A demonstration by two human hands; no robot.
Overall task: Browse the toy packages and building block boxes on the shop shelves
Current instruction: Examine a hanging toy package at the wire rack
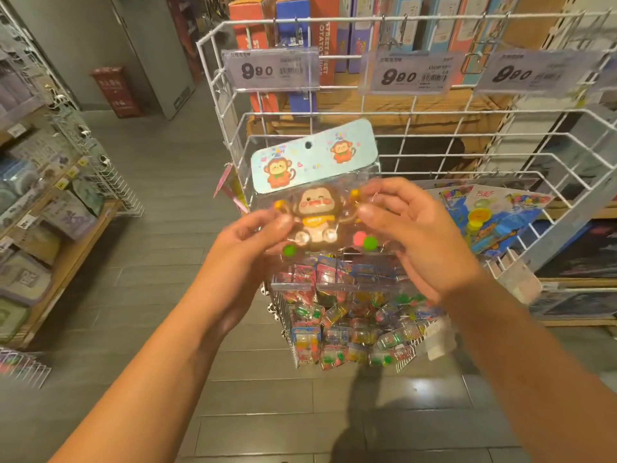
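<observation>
I am holding a clear toy package up between my two hands, in front of a white wire display rack. My left hand is pinching its left edge; my right hand is gripping its right edge, fingers curled around it. A cartoon monkey toy is showing inside, under a pale blue header card.

Toy shop, price tags on wire racks, boxed toys shelved
</observation>
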